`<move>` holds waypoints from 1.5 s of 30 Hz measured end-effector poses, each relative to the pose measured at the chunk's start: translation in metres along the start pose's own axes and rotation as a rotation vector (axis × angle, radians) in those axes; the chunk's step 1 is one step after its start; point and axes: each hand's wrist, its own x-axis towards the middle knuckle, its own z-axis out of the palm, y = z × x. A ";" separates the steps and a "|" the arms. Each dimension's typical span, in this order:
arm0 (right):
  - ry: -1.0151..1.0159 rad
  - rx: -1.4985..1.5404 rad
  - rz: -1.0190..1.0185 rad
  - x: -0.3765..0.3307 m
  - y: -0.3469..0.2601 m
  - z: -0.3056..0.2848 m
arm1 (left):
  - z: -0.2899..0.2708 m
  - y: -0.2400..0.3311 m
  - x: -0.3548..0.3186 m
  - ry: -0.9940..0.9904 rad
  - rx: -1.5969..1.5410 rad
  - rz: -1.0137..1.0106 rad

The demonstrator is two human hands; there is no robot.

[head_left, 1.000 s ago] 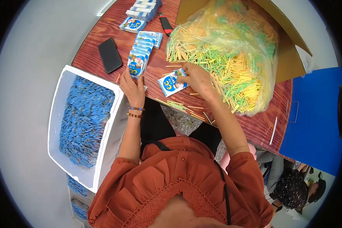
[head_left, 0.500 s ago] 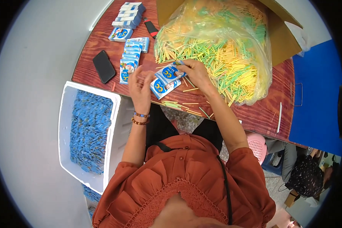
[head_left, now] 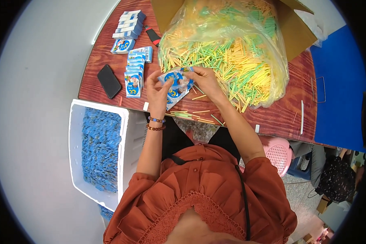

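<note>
Above the table's near edge, my left hand [head_left: 157,92] and my right hand [head_left: 207,83] pinch a small blue-and-white printed packet [head_left: 178,77] from both sides. Part of it lies behind the left fingers. Beneath it, a similar packet [head_left: 175,99] rests on the table, partly covered. To the left lies an overlapping row of such packets [head_left: 134,77]. Just beyond my right hand, a large clear plastic bag [head_left: 278,77] spreads inside a cardboard box [head_left: 299,34]. Thin yellow, green and orange sticks [head_left: 244,65] fill it.
A black phone [head_left: 109,81], a red-and-black cutter [head_left: 153,35] and stacked packets [head_left: 128,24] occupy the table's left side. Loose sticks [head_left: 191,116] lie along the near edge. A white foam box [head_left: 124,154] of blue packets stands lower left. A pink stool [head_left: 277,156] is at right.
My left hand has closed on the packet's left side, where its fingers were loose beside it. The right hand keeps its hold. The whole view has shifted slightly.
</note>
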 end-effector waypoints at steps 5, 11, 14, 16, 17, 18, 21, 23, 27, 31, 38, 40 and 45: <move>0.018 0.029 0.026 -0.019 0.007 -0.006 | 0.019 0.019 -0.010 -0.103 -0.390 -0.282; 0.119 -0.147 0.004 -0.046 -0.014 -0.012 | 0.028 0.015 -0.031 -0.019 -0.431 -0.395; 0.157 -0.137 -0.042 -0.054 -0.006 -0.016 | 0.035 0.015 -0.038 -0.030 -0.494 -0.418; 0.143 -0.139 -0.044 -0.060 -0.006 -0.020 | 0.037 0.010 -0.042 -0.023 -0.517 -0.434; 0.148 -0.139 -0.042 -0.062 -0.005 -0.023 | 0.039 0.008 -0.044 -0.028 -0.517 -0.438; 0.150 -0.158 -0.062 -0.064 -0.005 -0.026 | 0.043 0.010 -0.045 -0.022 -0.545 -0.453; 0.156 -0.074 -0.108 -0.066 0.001 -0.029 | 0.048 0.008 -0.049 -0.034 -0.551 -0.455; 0.162 0.027 -0.136 -0.066 0.003 -0.031 | 0.051 0.010 -0.051 -0.039 -0.546 -0.451; 0.139 0.063 -0.010 -0.068 0.004 -0.034 | 0.050 0.012 -0.054 -0.014 -0.514 -0.399; 0.157 -0.066 0.002 -0.070 0.001 -0.035 | 0.043 0.007 -0.058 -0.084 -0.369 -0.346; 0.202 -0.059 -0.040 -0.075 0.020 -0.038 | 0.050 0.006 -0.061 -0.045 -0.578 -0.534; 0.202 -0.090 -0.035 -0.075 0.016 -0.039 | 0.053 0.010 -0.060 -0.045 -0.589 -0.578; 0.199 -0.061 0.015 -0.075 0.013 -0.038 | 0.056 0.009 -0.062 -0.034 -0.566 -0.577</move>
